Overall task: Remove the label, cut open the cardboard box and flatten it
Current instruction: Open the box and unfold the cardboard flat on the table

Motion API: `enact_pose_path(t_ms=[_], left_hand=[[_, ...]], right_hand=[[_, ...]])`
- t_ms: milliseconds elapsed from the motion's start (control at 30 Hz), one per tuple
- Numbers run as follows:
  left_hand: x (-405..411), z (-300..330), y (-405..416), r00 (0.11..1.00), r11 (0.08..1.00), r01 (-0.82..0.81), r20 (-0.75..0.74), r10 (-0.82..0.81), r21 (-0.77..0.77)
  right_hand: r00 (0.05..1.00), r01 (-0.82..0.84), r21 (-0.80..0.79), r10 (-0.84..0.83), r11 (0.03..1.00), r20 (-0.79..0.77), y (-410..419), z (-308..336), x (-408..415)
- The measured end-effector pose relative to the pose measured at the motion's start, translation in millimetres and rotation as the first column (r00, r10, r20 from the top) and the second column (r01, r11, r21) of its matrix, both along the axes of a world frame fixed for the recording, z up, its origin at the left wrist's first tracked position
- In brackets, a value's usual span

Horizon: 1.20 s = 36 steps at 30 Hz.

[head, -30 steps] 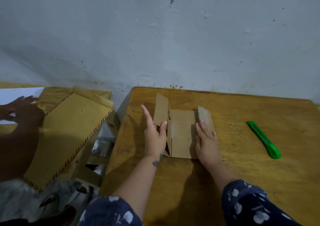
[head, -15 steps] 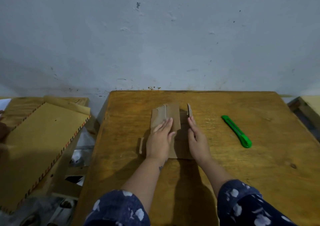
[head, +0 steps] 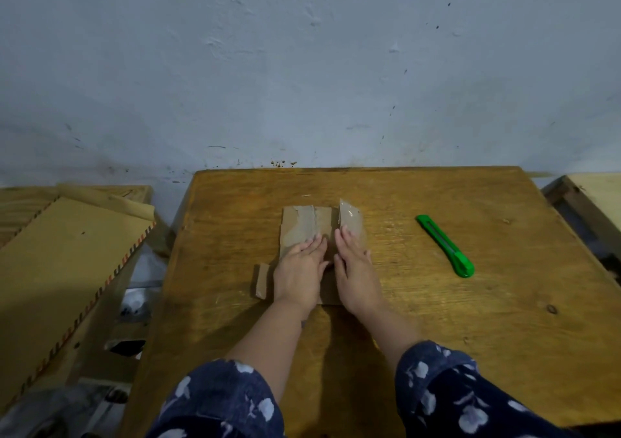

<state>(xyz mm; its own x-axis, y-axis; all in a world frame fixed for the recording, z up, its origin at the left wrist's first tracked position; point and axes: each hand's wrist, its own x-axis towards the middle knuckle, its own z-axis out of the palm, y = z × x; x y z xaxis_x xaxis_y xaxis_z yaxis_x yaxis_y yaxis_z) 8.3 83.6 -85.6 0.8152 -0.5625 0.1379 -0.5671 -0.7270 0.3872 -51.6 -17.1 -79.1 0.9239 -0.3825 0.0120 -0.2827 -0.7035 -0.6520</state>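
Note:
A small brown cardboard box (head: 302, 224), cut open, lies nearly flat in the middle of the wooden table (head: 470, 320). My left hand (head: 300, 271) presses palm down on its left half, fingers together and flat. My right hand (head: 356, 269) presses flat on the right half, beside a taped flap (head: 351, 217) that still stands up a little at the far right. A narrow side flap (head: 262, 281) sticks out to the left of my left wrist. The green box cutter (head: 445, 246) lies on the table, well to the right of both hands.
A large tan board or envelope with a striped edge (head: 57, 269) rests on a lower surface at the left. A gap with clutter (head: 134, 306) separates it from the table. A wooden frame (head: 584, 209) stands at the far right. The wall runs right behind the table.
The left flap has been folded over and pressed down under my left hand. My right hand has pushed the right flap lower. The view has shifted left, and the other person's hand has left the frame.

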Motion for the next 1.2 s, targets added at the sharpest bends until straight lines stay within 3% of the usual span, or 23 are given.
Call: enact_pose_path(t_ms=[167,300,400,500,667,833,1033,1200], left_hand=[[16,13,23,0.993,0.992,0.074,-0.085,-0.083,-0.103],[36,20,59,0.994,0.982,-0.092,-0.075,0.081,-0.165],[48,9,90,0.961,0.98,-0.194,-0.207,0.181,-0.042],[47,1,96,0.935,0.983,-0.172,-0.303,0.183,0.062],[36,8,58,0.954,0.997,-0.071,-0.29,0.08,0.043],[30,6,30,0.964,0.99,0.031,-0.267,0.007,0.137],[26,-4,21,0.986,0.968,-0.004,-0.16,0.045,0.251],[25,-6,19,0.988,0.968,-0.03,-0.142,0.067,0.249]], right_hand=[[0.992,-0.046,-0.244,0.015,0.969,-0.127,9,-8,2],[0.987,-0.056,-0.329,0.003,0.943,-0.161,13,-6,3],[0.985,-0.055,-0.345,-0.006,0.937,-0.175,12,-6,3],[0.984,-0.063,-0.355,-0.001,0.933,-0.176,13,-7,3],[0.99,-0.057,-0.342,0.01,0.938,-0.139,13,-7,2],[0.991,-0.068,-0.339,0.023,0.938,-0.134,11,-9,0],[0.989,-0.077,-0.371,0.024,0.925,-0.145,11,-14,2],[0.988,-0.07,-0.393,0.009,0.917,-0.154,13,-17,4]])
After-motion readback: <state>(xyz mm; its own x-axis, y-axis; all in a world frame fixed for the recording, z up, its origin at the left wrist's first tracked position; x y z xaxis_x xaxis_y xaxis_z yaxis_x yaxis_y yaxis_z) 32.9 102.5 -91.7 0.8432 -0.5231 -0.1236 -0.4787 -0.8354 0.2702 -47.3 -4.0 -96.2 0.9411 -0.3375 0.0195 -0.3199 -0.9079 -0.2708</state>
